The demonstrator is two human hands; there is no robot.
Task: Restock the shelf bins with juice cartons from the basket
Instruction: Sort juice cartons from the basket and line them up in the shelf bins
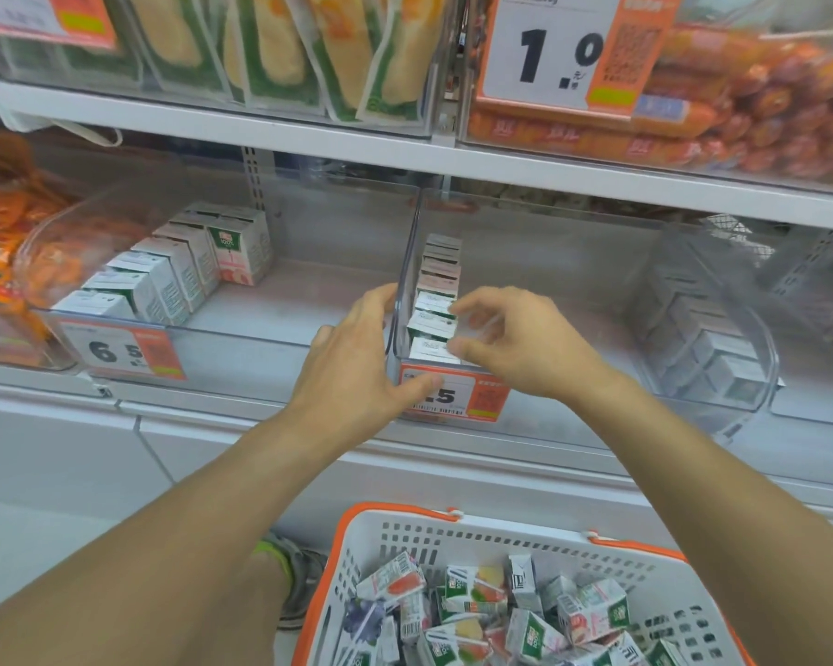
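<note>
**Hands steady a bin and square its cartons**

Left hand (357, 358) wraps the front left corner of the middle bin (597, 300), fingers curled over the clear side wall and thumb lying across the price tag (453, 391); that grip looks meant to brace the bin so it does not slide on the shelf (280, 305) while the other hand works inside it. Right hand (510, 343) reaches over the front rim with its fingers bent and their tips at the front cartons (433, 324) of a single row running back along the left wall. Whether it pinches one carton or only nudges the row I cannot tell, since the fingers cover the contact.

Cartons in that row stand upright, packed face to back against the wall, probably so later rows can fill the bare floor to their right. More cartons sit in the left bin (116, 305), lined along its left side, and in the right bin (722, 358), stacked toward its right end.

Below, the basket (405, 531) rests near the person's foot, close under the shelf for short reaches. It holds a loose heap of juice cartons (482, 603) lying at all angles, so I judge the restocking far from done
</note>
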